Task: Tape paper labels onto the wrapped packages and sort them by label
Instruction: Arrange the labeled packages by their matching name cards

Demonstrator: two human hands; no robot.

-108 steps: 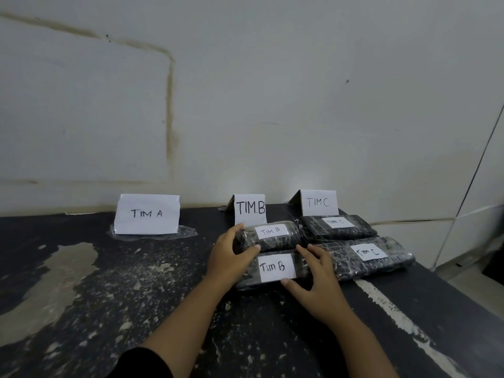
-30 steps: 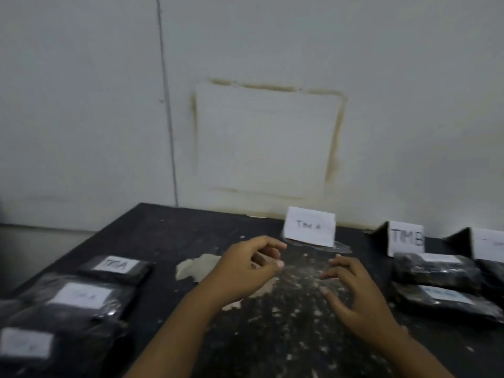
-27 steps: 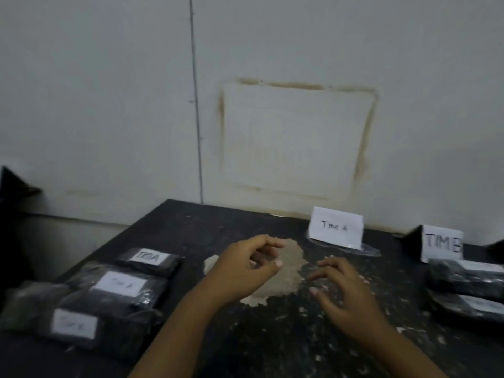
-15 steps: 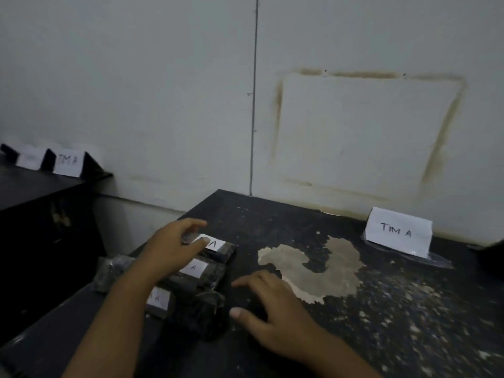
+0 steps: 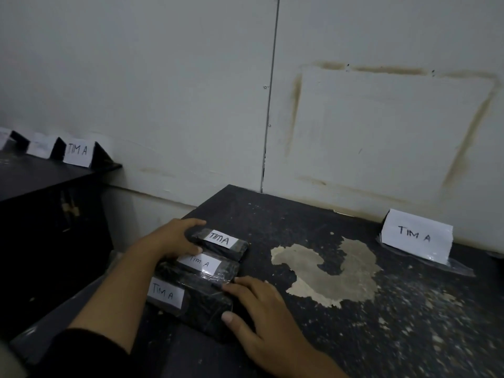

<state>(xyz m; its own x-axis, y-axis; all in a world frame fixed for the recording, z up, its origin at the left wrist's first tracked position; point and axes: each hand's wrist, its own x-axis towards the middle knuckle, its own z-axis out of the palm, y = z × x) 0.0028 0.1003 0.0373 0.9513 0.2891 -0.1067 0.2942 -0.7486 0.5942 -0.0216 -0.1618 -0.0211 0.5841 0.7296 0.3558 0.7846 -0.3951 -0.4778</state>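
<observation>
Lying side by side in a tight row at the near left corner of the dark table (image 5: 354, 347): three wrapped packages, dark and glossy, each bearing one white paper label (image 5: 219, 239) reading TIM A. Farthest back, the far package (image 5: 237, 248); touching it, the middle package (image 5: 229, 268); closest to the camera, the near package (image 5: 203, 309), with its label toward the left end. Curled round the left end of the far package, the left hand (image 5: 169, 241): fingers hooked over the far edge, thumb on the near side along the seam with the middle package, forearm reaching in from the lower left out of a dark sleeve (image 5: 90, 353). Spread almost flat at the right end of the row, the right hand (image 5: 261, 317): fingers nearly straight, index tip touching the top right corner of the near package, thumb tip pressed against that package's right end, nothing gripped. All three packages thus bracketed between the two hands, left hand at the back left, right hand at the front right. Just right of the row, one pale worn patch (image 5: 330, 274) in the tabletop. Further right, at the table's back edge by the wall (image 5: 163, 77), one standing sign (image 5: 416, 236) marked TIM A on a clear plastic sheet. Well apart on the left, a second dark table (image 5: 41, 177) carrying three folded signs, the rightmost (image 5: 77, 154) reading TIM A, the other two too blurred to read
</observation>
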